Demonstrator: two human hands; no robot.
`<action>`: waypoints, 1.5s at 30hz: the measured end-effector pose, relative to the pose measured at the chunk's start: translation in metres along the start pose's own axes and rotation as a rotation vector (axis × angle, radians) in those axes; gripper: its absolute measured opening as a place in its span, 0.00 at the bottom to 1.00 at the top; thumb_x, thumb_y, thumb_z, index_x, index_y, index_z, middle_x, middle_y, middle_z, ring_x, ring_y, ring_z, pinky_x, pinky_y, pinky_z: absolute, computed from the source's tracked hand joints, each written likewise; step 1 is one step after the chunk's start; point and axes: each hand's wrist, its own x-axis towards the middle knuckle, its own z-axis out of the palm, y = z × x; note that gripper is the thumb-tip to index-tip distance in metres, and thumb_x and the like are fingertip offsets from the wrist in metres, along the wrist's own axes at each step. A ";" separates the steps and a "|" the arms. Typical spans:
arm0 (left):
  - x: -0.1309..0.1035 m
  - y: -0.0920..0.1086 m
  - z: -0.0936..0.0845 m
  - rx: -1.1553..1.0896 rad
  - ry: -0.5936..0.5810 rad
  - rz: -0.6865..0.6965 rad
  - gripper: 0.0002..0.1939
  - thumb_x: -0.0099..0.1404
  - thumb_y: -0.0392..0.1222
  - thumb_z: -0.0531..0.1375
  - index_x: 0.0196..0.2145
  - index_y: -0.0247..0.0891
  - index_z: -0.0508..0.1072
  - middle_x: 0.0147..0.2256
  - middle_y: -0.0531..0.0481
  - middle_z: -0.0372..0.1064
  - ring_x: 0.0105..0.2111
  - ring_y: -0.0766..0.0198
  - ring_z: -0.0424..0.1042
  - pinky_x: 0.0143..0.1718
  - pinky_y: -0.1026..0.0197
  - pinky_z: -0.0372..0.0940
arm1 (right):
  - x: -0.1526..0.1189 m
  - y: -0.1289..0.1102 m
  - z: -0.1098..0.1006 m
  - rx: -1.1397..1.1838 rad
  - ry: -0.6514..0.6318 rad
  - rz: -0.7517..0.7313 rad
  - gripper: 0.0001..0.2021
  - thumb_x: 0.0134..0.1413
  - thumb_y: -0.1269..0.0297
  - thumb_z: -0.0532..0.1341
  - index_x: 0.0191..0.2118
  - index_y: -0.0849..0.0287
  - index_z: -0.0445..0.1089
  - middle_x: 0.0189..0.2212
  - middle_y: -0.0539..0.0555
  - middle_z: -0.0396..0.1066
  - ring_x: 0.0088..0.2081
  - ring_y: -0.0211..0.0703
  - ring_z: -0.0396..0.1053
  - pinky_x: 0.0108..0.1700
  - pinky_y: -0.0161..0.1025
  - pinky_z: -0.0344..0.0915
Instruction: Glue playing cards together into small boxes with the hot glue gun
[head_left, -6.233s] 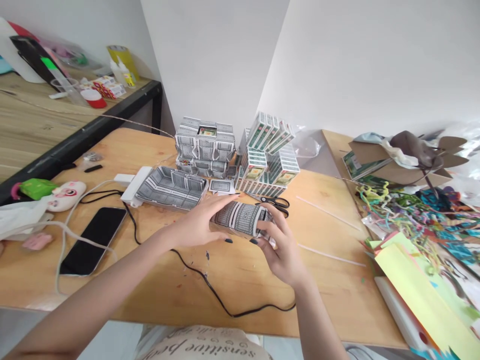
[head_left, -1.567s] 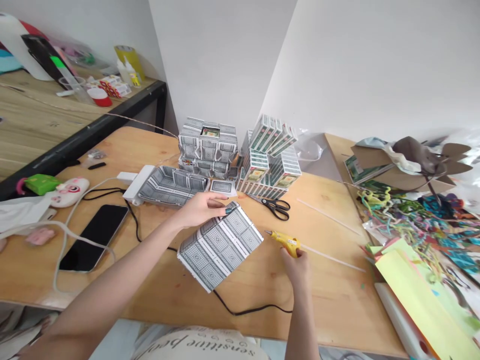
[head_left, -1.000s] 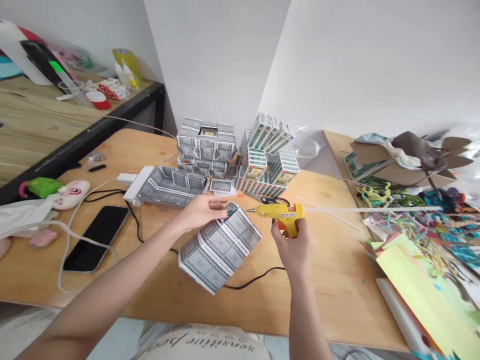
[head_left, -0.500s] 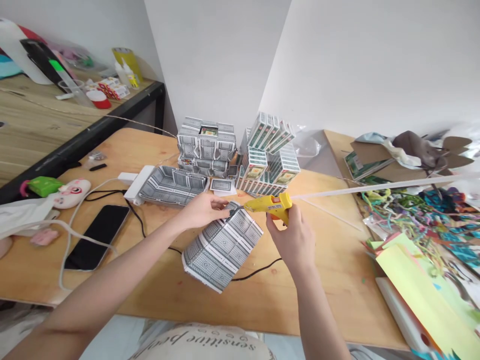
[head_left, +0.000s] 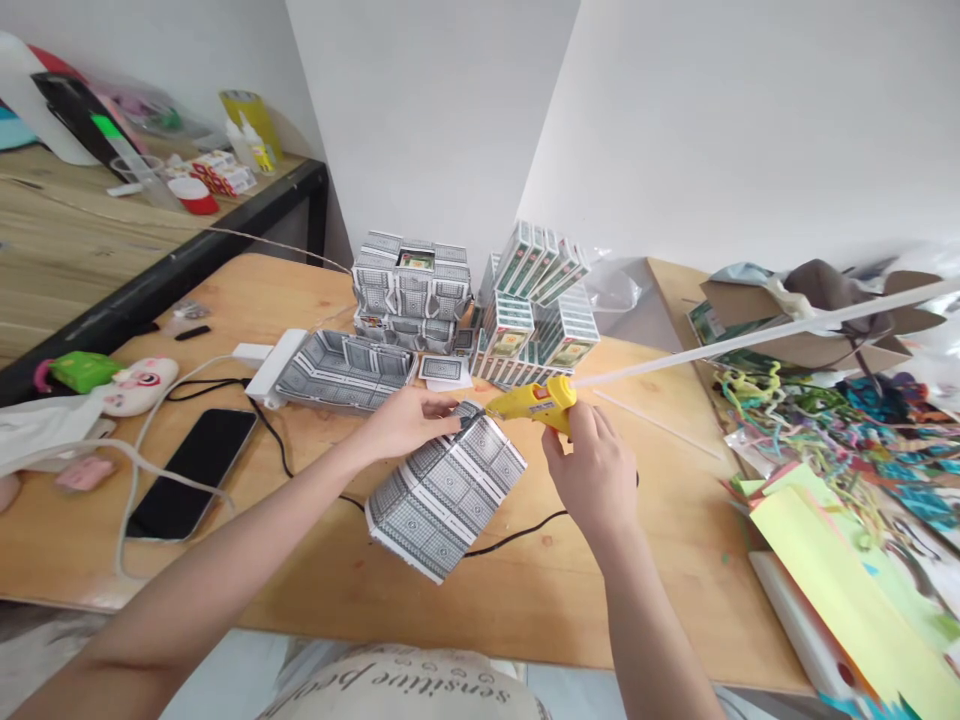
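Observation:
My left hand (head_left: 411, 422) grips the upper edge of a box made of playing cards (head_left: 450, 490), which stands tilted over the wooden table. Grey-and-white patterned card backs cover its sides. In my right hand (head_left: 596, 475) is a yellow hot glue gun (head_left: 534, 402), fingers wrapped round its handle. Its nozzle points left, at the box's top corner close to my left fingertips; whether it touches cannot be made out. A long clear glue stick (head_left: 750, 343) runs out of the gun's back towards the right.
Behind lie an open card tray (head_left: 346, 372), a larger card structure (head_left: 411, 285) and stacked card packs (head_left: 536, 310). A phone (head_left: 193, 473), a white power strip (head_left: 279, 365) and cables are on the left. Pipe cleaners (head_left: 832, 420) and coloured paper (head_left: 847, 590) lie right.
The rear of the glue gun has swung slightly left and up, and the glue stick now slants more steeply. My right hand has turned with it; the left hand and box stay put.

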 end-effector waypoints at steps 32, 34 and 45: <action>0.001 0.001 0.002 -0.069 -0.012 0.009 0.22 0.54 0.45 0.62 0.46 0.39 0.71 0.46 0.48 0.71 0.45 0.58 0.70 0.48 0.57 0.63 | -0.012 0.001 -0.011 0.059 -0.001 0.163 0.05 0.46 0.67 0.54 0.33 0.56 0.58 0.25 0.52 0.64 0.28 0.44 0.64 0.27 0.36 0.56; 0.000 0.002 0.000 -0.072 -0.011 0.004 0.22 0.54 0.45 0.62 0.47 0.39 0.71 0.46 0.48 0.70 0.46 0.58 0.70 0.49 0.56 0.63 | -0.014 0.002 -0.013 0.074 -0.009 0.196 0.06 0.46 0.66 0.56 0.33 0.56 0.59 0.25 0.52 0.65 0.28 0.44 0.64 0.27 0.36 0.56; -0.001 0.003 -0.001 -0.091 -0.027 0.009 0.21 0.54 0.44 0.62 0.46 0.39 0.71 0.47 0.48 0.70 0.46 0.58 0.69 0.48 0.56 0.63 | -0.021 -0.015 -0.009 0.300 -0.121 0.090 0.04 0.45 0.70 0.56 0.30 0.55 0.59 0.29 0.50 0.66 0.29 0.39 0.63 0.28 0.33 0.54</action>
